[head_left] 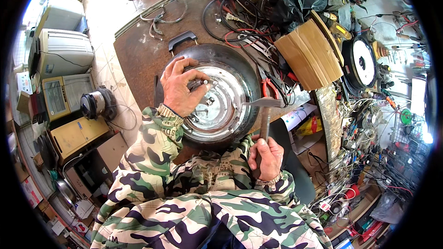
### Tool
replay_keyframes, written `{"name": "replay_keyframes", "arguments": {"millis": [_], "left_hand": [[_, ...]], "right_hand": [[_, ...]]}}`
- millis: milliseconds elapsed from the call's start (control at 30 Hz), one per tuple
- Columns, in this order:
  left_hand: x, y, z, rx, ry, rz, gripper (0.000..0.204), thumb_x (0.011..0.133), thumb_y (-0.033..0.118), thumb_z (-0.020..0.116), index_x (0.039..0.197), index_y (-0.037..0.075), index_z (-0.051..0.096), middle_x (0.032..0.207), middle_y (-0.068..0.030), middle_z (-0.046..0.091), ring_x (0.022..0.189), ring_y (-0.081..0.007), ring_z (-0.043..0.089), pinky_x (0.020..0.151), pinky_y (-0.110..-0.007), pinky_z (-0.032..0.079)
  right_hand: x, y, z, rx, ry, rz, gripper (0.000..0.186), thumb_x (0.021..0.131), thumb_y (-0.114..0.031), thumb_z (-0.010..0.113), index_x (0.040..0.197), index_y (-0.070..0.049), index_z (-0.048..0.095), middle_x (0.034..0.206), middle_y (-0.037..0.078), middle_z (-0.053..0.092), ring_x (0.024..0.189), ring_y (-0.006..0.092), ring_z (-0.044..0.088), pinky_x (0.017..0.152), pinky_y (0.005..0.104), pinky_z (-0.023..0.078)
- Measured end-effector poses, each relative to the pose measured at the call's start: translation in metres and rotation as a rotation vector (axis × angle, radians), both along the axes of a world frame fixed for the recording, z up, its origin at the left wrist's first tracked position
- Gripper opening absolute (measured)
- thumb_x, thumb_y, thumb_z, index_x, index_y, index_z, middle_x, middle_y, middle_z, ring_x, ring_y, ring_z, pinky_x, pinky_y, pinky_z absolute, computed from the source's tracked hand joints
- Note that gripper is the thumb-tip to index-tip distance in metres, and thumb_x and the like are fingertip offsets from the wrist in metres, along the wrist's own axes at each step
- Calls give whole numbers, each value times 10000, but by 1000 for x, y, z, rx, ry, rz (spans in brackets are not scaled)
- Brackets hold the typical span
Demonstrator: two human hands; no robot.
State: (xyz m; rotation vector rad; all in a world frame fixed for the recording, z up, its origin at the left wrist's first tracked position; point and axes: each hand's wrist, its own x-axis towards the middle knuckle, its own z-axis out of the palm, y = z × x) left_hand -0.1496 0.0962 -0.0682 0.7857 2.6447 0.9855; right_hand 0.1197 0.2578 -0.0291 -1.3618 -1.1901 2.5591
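A round dark pan (pixel 247 69) lies on the bench with a silvery ringed metal base (pixel 224 122) facing up and a black handle (pixel 181 40) at its far left edge. My left hand (pixel 182 87) is over the pan's left side, thumb and index finger pinched on a short dark metal rod (pixel 198 84) with a shiny end; its far end is hidden by the fingers. Around the wooden handle of a hammer (pixel 265 124) my right hand (pixel 267 157) is closed. The hammer's head (pixel 264 103) is raised beside the pan's right edge, apart from the base.
Red-handled pliers (pixel 267 85), black cables (pixel 230 16) and other tools crowd the bench's right side. A cardboard box (pixel 308 55) stands past them. A bent metal loop (pixel 159 20) lies at the far left of the brown bench (pixel 134 50). Several appliances line the left floor.
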Motion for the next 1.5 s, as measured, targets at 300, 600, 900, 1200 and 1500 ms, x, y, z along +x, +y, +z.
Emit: {"name": "replay_keyframes", "arguments": {"millis": [300, 600, 900, 1200, 1500], "left_hand": [[0, 0, -4, -8, 5, -3, 239, 738, 206, 888, 969, 227, 829, 1336, -40, 642, 1427, -355, 458, 1182, -550, 317], [0, 2, -2, -10, 24, -3, 243, 730, 225, 890, 966, 235, 832, 1337, -34, 646, 1430, -360, 455, 1182, -550, 301], [2, 0, -2, -21, 20, -1, 258, 727, 231, 892, 977, 235, 829, 1333, -30, 635, 1440, -359, 445, 1183, -557, 294], [0, 0, 1, -30, 27, -24, 238, 749, 209, 877, 981, 204, 824, 1348, -62, 634, 1444, -375, 444, 1189, -556, 332], [0, 0, 1, -34, 43, -31, 239, 755, 204, 871, 989, 195, 823, 1339, -79, 639, 1440, -387, 452, 1183, -556, 353]], "right_hand": [[0, -2, -5, 143, 25, 84, 286, 1103, -207, 610, 1236, 47, 626, 741, 68, 602, 504, 116, 513, 463, 261, 407], [-7, -3, -3, 193, 14, 30, 254, 1103, -203, 622, 1200, 31, 642, 739, 43, 599, 511, 98, 512, 457, 254, 397], [-1, -6, -1, 108, 0, 126, 232, 1092, -186, 643, 1202, 18, 652, 731, 19, 591, 506, 79, 495, 458, 241, 388], [-4, -10, -4, 217, 12, 123, 234, 1095, -205, 646, 1187, 9, 650, 744, 5, 583, 511, 63, 485, 461, 233, 386], [-9, -16, -8, 1269, -30, 337, 271, 979, -115, 751, 1183, 50, 683, 874, 221, 732, 756, 414, 743, 654, 416, 588]]}}
